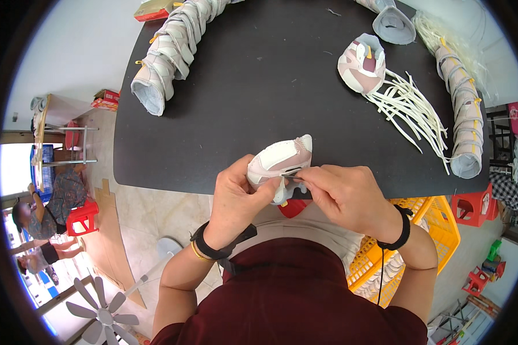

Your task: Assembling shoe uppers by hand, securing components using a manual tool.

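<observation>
A pink and white shoe upper (279,156) is in my hands above the near edge of the black table (242,92). My left hand (236,195) grips it along its left side, thumb over the near part. My right hand (348,192) pinches a thin dark metal tool (290,173), whose tip lies against the upper near its opening. The tool's exact kind is too small to tell. Farther off to the right, another shoe upper (361,66) rests beside a bundle of white shoelaces (411,109).
Nested shoe uppers form a long row (175,52) at the left and another row (465,109) at the right. A yellow plastic crate (443,236) holding more uppers stands by my right side. At the left are a fan (105,316) and two people near a red stool (83,218).
</observation>
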A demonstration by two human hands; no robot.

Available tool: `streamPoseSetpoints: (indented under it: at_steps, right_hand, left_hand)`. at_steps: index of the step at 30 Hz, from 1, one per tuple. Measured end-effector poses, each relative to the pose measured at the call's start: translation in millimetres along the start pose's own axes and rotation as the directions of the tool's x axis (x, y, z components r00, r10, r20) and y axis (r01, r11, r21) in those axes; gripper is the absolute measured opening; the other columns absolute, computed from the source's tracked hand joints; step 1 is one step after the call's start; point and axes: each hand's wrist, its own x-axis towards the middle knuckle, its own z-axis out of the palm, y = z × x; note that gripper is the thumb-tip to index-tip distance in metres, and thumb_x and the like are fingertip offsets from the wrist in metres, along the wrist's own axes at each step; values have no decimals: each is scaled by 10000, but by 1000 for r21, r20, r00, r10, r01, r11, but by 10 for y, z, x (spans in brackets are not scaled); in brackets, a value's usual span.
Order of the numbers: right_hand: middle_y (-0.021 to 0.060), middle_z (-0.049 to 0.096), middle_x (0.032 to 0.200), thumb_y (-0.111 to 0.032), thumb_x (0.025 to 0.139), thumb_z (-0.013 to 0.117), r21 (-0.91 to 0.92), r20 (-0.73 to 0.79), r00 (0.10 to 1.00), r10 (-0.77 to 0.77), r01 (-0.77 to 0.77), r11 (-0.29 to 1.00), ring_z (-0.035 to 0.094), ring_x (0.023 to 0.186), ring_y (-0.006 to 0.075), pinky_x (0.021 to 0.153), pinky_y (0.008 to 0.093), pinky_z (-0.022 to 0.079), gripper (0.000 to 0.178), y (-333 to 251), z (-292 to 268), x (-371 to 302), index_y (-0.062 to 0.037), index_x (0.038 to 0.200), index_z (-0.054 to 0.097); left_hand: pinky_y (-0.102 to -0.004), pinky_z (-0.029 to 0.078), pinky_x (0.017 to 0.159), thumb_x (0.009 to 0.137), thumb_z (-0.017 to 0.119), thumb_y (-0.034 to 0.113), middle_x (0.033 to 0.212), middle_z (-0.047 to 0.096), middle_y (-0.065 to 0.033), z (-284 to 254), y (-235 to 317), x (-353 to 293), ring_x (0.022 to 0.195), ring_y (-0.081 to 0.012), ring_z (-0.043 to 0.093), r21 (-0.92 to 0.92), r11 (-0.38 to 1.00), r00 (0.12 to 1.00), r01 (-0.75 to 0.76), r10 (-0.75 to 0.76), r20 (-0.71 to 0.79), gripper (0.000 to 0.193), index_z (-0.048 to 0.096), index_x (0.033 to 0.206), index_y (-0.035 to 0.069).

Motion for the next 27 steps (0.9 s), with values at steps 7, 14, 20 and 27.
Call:
streamPoseSetpoints:
  at_steps: [7, 14, 20, 27]
  right_hand:
    - [94, 596, 658, -119, 876, 611, -33, 37, 999, -29, 30, 999, 595, 549, 294, 475, 392, 466, 100, 21, -19, 33, -82, 968, 623]
    - [80, 585, 646, -128, 869, 625, -83, 65, 996, -58, 64, 995, 594, 539, 278, 464, 388, 470, 100, 44, -45, 49, -86, 958, 606]
    - [71, 584, 641, -93, 799, 617, -232, 141, 988, -56, 88, 969, 618, 537, 262, 459, 380, 488, 161, 18, -83, 29, -73, 955, 583]
    - [110, 603, 639, -55, 768, 583, -318, 284, 959, 11, 83, 945, 633, 531, 302, 475, 393, 503, 201, -45, -87, 1, -1, 960, 553]
  left_hand:
    - [-240, 531, 744, 881, 600, -12, 922, 694, -66, 18, 10, 5, 834, -85, 646, -48, 999, 1000, -25, 25, -16, 165, 603, 1045, -32]
    - [-238, 521, 720, 892, 594, 1, 904, 695, -61, 6, 58, 26, 822, -83, 641, -37, 999, 1000, 10, -9, 22, 159, 605, 1048, -27]
    - [-203, 475, 608, 881, 614, 19, 837, 672, -20, 47, 36, -1, 704, -40, 595, 188, 981, 997, -35, 47, -57, 140, 630, 1019, -3]
    - [-258, 432, 528, 883, 607, 44, 719, 617, -71, 147, 101, 20, 590, -86, 566, 518, 845, 988, -132, 153, 4, 103, 633, 976, 7]
